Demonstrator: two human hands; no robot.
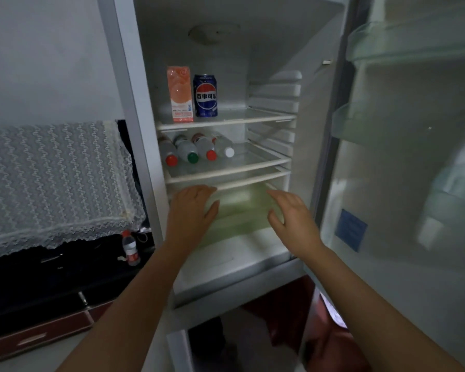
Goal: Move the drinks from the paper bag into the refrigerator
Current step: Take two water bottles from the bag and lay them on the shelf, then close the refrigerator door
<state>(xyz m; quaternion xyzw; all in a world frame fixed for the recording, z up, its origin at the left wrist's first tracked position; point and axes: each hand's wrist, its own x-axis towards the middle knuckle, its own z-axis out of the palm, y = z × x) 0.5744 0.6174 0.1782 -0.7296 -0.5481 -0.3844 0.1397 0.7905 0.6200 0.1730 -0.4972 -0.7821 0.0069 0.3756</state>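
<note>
The refrigerator stands open in front of me. On its upper shelf a pink drink carton and a blue cola can stand upright side by side. On the shelf below, several clear bottles lie on their sides with red, green and white caps toward me. My left hand and my right hand reach in at the pale green crisper drawer, fingers spread, holding nothing. The paper bag is out of view.
The open refrigerator door with its shelves fills the right side. A lace-covered surface lies at the left, with a red-capped bottle standing beside the fridge below it. A dark red cabinet sits low at the left.
</note>
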